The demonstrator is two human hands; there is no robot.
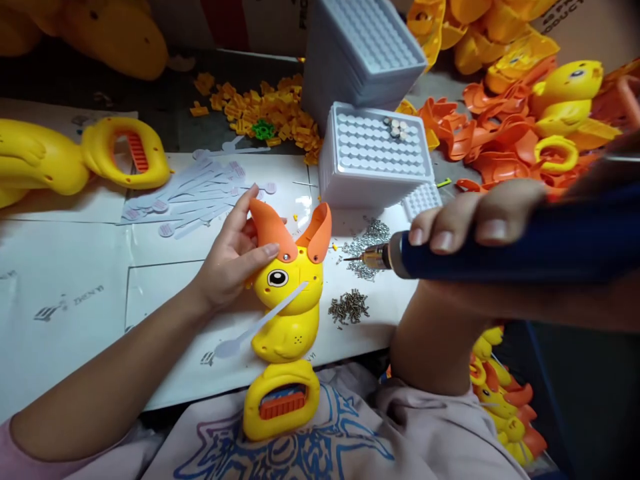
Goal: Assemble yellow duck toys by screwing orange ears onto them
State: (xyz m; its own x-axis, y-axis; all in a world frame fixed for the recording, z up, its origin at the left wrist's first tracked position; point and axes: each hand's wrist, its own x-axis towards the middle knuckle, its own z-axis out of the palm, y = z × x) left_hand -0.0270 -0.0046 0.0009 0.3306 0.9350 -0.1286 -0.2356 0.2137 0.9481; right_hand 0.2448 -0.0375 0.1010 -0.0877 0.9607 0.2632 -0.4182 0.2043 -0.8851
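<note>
My left hand (235,257) is closed around the orange beak of a yellow toy duck (287,313), thumb lying over the lower edge of the beak. The duck has two orange beak halves spread apart, an eye sticker, a white paper strip (260,327) across its front and a looped handle (253,400) with an orange trigger near my lap. In my right hand (470,220) is a dark blue electric screwdriver (475,250), its bit pointing left over a pile of silver screws (373,237). The bit is apart from the duck.
Dark screws (349,307) lie right of the duck. White trays (377,153) stand behind, with orange beak parts (500,147) at the right. Paper strips (195,187) and small yellow-orange pieces (280,110) are spread at the back. Another yellow duck toy (45,157) lies left.
</note>
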